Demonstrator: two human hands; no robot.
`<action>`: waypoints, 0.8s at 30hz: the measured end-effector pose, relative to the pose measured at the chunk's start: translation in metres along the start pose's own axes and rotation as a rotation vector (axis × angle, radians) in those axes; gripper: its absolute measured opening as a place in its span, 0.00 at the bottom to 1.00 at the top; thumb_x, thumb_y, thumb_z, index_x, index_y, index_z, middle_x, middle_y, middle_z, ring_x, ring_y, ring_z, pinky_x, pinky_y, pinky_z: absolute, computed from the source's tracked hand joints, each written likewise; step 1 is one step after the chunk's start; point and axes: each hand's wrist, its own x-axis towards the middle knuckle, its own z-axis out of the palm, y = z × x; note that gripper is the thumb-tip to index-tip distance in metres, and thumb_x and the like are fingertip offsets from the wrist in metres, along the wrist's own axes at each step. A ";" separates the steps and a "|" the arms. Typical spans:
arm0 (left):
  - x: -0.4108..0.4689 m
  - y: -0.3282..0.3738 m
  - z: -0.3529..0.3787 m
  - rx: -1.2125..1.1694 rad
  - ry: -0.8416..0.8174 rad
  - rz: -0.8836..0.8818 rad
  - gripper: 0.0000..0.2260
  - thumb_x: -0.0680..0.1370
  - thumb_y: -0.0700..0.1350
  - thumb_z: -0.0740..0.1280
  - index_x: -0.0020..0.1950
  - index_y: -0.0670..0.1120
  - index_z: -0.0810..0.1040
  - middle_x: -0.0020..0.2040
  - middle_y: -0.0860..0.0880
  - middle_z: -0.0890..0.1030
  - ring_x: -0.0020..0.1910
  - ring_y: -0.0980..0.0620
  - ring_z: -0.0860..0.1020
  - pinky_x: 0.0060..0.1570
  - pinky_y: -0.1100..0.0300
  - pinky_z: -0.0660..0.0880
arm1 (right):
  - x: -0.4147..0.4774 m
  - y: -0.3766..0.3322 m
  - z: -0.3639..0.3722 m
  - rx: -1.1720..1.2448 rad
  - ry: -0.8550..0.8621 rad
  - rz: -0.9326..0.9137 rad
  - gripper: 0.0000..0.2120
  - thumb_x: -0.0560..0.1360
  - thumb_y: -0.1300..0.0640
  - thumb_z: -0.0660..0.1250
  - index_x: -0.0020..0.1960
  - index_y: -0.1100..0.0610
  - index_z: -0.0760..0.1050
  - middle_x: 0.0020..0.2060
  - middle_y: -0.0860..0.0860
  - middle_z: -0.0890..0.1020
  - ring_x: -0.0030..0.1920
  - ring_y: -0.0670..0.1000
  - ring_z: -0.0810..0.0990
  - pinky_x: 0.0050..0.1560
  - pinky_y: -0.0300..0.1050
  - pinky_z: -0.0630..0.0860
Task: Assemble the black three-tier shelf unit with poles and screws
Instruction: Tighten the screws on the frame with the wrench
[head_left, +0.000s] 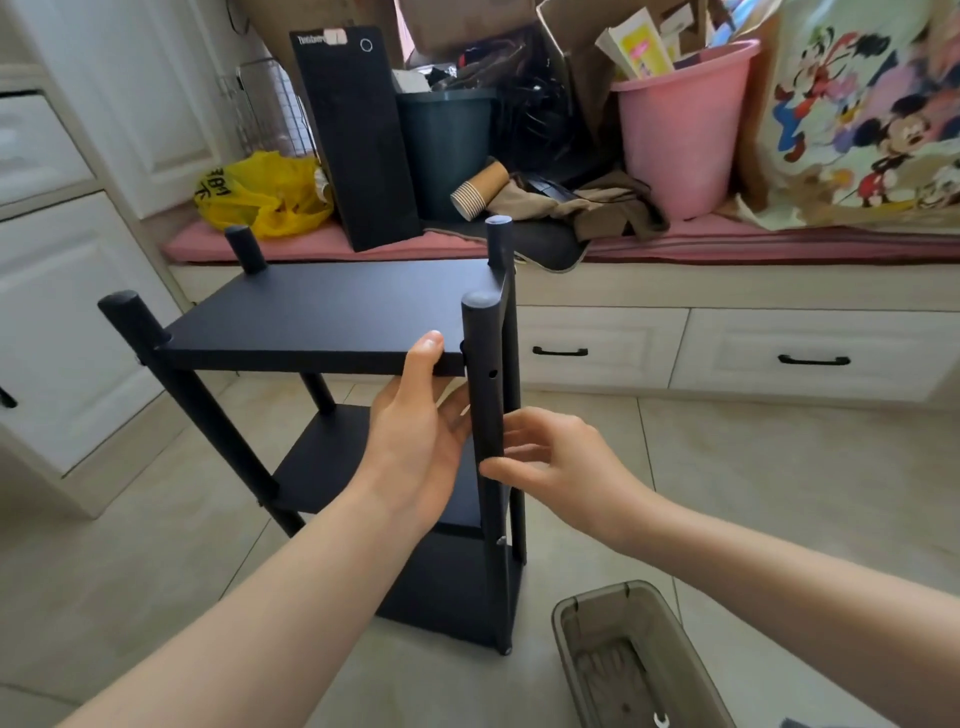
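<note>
Right now the shelf unit (447, 597) stands upright on the tiled floor (753, 493), with all three boards set between its poles. The right hand (550, 457) holds the near right pole (483, 364) lightly between thumb and fingertips. The left hand (415, 431) has its thumb on the front edge of the top shelf (332, 312), but its fingers pass behind the pole, so I cannot tell whether they close. A screw hole (491, 373) in that pole looks empty, so this corner may be loose. A hard pull could swing the pole out and drop the board, and smooth tile would let the unit slide. A grey plastic box (566, 613) sits just beside it, and a cluttered window bench (779, 244) runs behind.
</note>
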 end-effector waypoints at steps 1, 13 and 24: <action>-0.001 0.001 0.001 -0.010 -0.006 -0.006 0.12 0.80 0.54 0.67 0.46 0.46 0.79 0.43 0.46 0.82 0.47 0.47 0.83 0.45 0.57 0.82 | -0.004 0.005 -0.002 -0.005 0.010 0.017 0.13 0.74 0.54 0.75 0.57 0.48 0.79 0.49 0.43 0.85 0.49 0.39 0.83 0.51 0.34 0.79; -0.014 0.010 0.006 0.006 -0.054 -0.039 0.13 0.84 0.53 0.62 0.55 0.46 0.81 0.48 0.50 0.86 0.50 0.51 0.85 0.49 0.58 0.80 | -0.058 0.167 0.004 -0.385 -0.170 0.587 0.10 0.77 0.58 0.70 0.57 0.59 0.81 0.53 0.54 0.84 0.53 0.51 0.81 0.50 0.39 0.74; -0.016 0.006 0.008 0.079 -0.066 -0.003 0.12 0.84 0.52 0.62 0.48 0.49 0.81 0.44 0.51 0.84 0.52 0.51 0.83 0.54 0.57 0.79 | -0.097 0.276 0.038 -0.435 -0.221 0.883 0.11 0.78 0.58 0.67 0.56 0.64 0.80 0.45 0.55 0.83 0.45 0.53 0.82 0.45 0.43 0.76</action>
